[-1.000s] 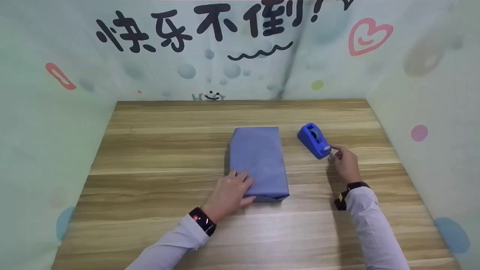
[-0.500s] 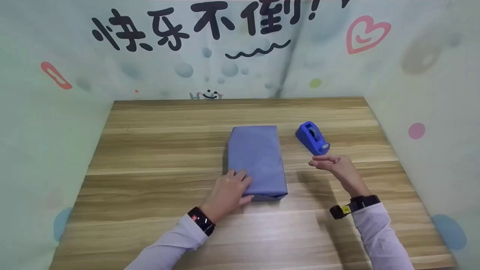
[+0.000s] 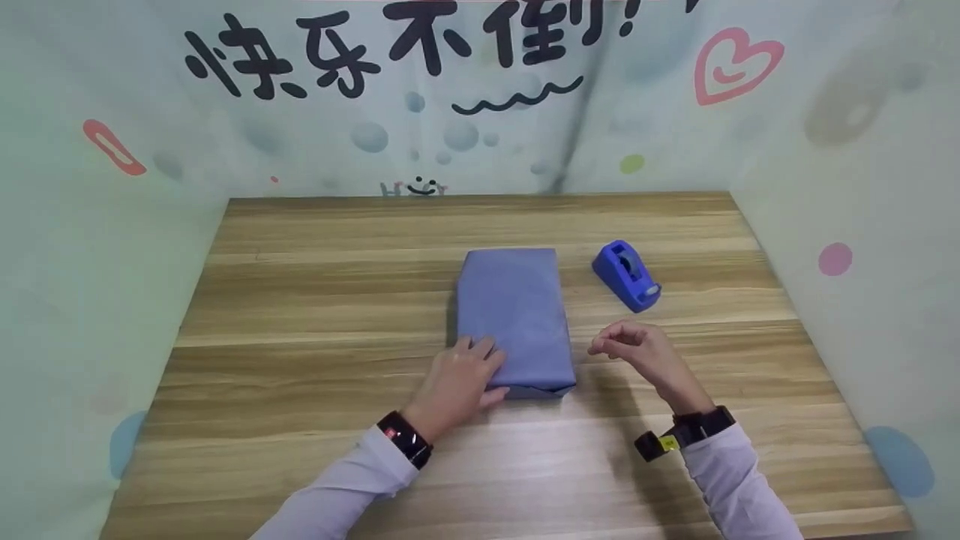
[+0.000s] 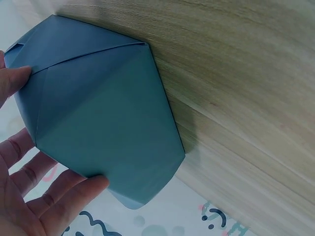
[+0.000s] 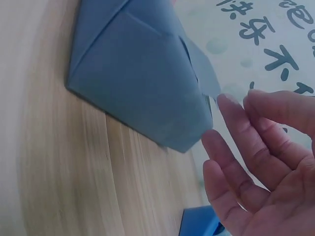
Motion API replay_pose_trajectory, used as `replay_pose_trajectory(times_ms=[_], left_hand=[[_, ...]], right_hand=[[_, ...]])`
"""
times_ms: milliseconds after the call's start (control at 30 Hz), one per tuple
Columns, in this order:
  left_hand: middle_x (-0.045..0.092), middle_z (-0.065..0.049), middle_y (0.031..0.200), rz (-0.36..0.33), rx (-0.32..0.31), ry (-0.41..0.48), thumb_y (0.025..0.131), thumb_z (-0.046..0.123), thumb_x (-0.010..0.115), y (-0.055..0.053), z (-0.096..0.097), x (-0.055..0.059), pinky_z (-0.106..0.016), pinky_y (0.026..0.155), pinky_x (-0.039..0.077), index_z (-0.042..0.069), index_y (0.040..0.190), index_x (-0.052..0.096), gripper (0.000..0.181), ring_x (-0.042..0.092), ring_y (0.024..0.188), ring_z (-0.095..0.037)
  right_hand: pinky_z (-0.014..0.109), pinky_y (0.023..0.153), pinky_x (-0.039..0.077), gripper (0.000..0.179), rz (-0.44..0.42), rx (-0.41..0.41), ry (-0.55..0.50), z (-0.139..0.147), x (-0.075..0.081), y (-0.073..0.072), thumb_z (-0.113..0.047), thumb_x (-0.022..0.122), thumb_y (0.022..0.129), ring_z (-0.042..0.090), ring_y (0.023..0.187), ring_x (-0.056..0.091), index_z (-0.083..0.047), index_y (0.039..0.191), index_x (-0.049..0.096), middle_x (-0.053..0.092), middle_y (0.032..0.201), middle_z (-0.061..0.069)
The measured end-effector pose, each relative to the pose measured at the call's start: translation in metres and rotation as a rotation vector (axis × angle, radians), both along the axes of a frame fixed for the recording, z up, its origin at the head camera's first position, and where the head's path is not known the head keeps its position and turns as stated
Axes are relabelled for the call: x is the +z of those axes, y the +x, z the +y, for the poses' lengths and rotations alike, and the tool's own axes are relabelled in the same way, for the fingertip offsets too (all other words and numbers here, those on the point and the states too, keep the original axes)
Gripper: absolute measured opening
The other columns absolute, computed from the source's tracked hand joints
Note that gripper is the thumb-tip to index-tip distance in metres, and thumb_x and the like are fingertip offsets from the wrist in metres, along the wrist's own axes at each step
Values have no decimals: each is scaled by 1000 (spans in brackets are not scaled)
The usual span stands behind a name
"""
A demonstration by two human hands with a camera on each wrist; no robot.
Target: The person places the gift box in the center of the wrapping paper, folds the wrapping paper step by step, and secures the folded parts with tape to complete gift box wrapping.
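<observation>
A box wrapped in blue paper (image 3: 517,311) lies flat on the wooden table. My left hand (image 3: 457,386) holds its near left corner, fingers over the top and thumb at the near end. In the left wrist view, that thumb (image 4: 17,78) presses by the folded end flap (image 4: 93,54). To the right of the box, my right hand (image 3: 641,360) is raised above the table. Its thumb and index finger pinch what looks like a small strip of clear tape (image 5: 212,104), barely visible in the right wrist view. Beyond this hand stands a blue tape dispenser (image 3: 628,276).
The wood-grain table (image 3: 315,300) is bordered at the back and both sides by pale printed walls (image 3: 300,150). The dispenser sits to the box's right, with a strip of bare wood between them. Each wrist wears a black strap (image 3: 405,439).
My right hand has left the tape dispenser's cutting end and moved left and nearer, towards the box, its fingers closing into a pinch. The left hand stays on the box.
</observation>
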State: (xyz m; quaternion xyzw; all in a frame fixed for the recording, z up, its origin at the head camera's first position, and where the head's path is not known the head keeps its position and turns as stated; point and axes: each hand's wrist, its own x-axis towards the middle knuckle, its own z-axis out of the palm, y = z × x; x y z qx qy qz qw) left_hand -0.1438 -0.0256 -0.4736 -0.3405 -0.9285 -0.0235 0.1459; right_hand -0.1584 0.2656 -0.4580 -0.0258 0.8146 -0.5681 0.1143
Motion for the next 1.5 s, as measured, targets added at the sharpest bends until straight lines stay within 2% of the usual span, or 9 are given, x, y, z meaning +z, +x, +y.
replay_pose_trajectory(times_ms=[133, 300, 433, 500, 733, 1000, 1267, 1367, 1500], left_hand=[[60, -4, 105, -5, -2, -4, 81, 52, 63, 1, 0, 0, -31, 64, 56, 15, 109, 60, 46, 59, 86, -22], [61, -4, 107, -20, 0, 2, 80, 52, 63, 1, 0, 0, -32, 65, 56, 16, 109, 60, 46, 59, 88, -23], [61, -4, 107, -27, 9, -2, 80, 52, 63, 0, 0, 0, -33, 64, 56, 16, 107, 60, 45, 59, 89, -24], [61, -4, 106, -27, 12, -8, 81, 53, 62, -1, 1, 0, -33, 64, 56, 16, 106, 60, 45, 59, 90, -24], [60, -4, 105, -38, 21, -16, 81, 53, 61, -2, 0, 0, -32, 63, 55, 16, 108, 61, 46, 58, 89, -23], [60, -5, 108, -54, 17, -27, 82, 54, 60, 0, 0, 2, -33, 66, 56, 16, 110, 60, 48, 58, 91, -24], [60, -5, 106, -51, 27, -26, 80, 53, 62, 0, 1, 3, -32, 66, 55, 15, 110, 60, 49, 58, 90, -23], [60, -3, 104, -23, 31, -28, 79, 53, 63, 0, 2, 3, -32, 64, 55, 15, 107, 61, 48, 58, 89, -22], [60, -3, 102, 9, 32, -25, 78, 53, 64, 1, 2, 2, -32, 64, 55, 15, 105, 62, 47, 58, 87, -22]], right_hand=[[35, 91, 46, 23, 16, 11, -59, -12, 1, 11, -17, 65, 86, 26, 109, 58, 4, 93, 64, 65, 112, 15], [52, 111, 19, 11, 169, 114, 3, -40, -3, 33, -21, 73, 79, 30, 138, 27, -10, 82, 73, 41, 145, 9], [63, 109, -5, 6, 228, 196, 72, -60, -16, 43, -24, 74, 79, 34, 144, -3, -19, 83, 76, 23, 154, 4], [66, 107, -8, 6, 254, 202, 90, -67, -23, 44, -20, 73, 79, 36, 143, -8, -19, 84, 76, 19, 155, 6], [65, 108, -5, 7, 329, 149, 119, -75, -38, 38, -16, 74, 79, 46, 140, -5, -15, 85, 77, 20, 154, 10], [59, 113, 2, 9, 347, 105, 90, -75, -44, 36, -17, 75, 78, 42, 142, 0, -15, 86, 77, 24, 154, 6], [61, 112, 2, 10, 315, 86, 42, -78, -27, 42, -9, 72, 79, 42, 141, 1, -6, 88, 75, 26, 152, 13], [63, 111, 5, 10, 375, 90, 30, -80, -26, 43, -5, 72, 78, 46, 140, 4, -2, 87, 75, 29, 149, 20], [63, 109, 12, 11, 525, 61, 56, -80, -43, 40, -5, 76, 74, 49, 138, 13, -7, 85, 76, 36, 145, 22]])
